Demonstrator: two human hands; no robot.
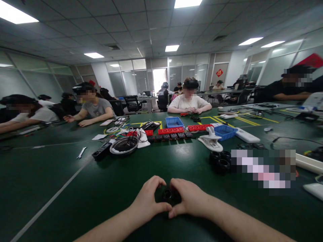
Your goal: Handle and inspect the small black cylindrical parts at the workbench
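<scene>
Between my two hands is a black round part (167, 194) with a hole in its middle, low over the near side of the green table. My left hand (147, 198) curves round its left side, thumb stretched in front. From the right, my right hand (190, 197) wraps the other side, its thumb tip meeting the left thumb. The part's outer edge blends into the dark tabletop and is partly hidden by fingers. Several similar black round parts (220, 162) stand grouped beyond my right hand.
A metal-rimmed round pan-like piece (124, 146), a black box (101, 151) and a wrench (81, 153) lie left. Red strips (171, 130), blue bins (174, 122) and a white clip base (210, 139) line the middle. Across the table sits a person (189, 101); others sit at both sides.
</scene>
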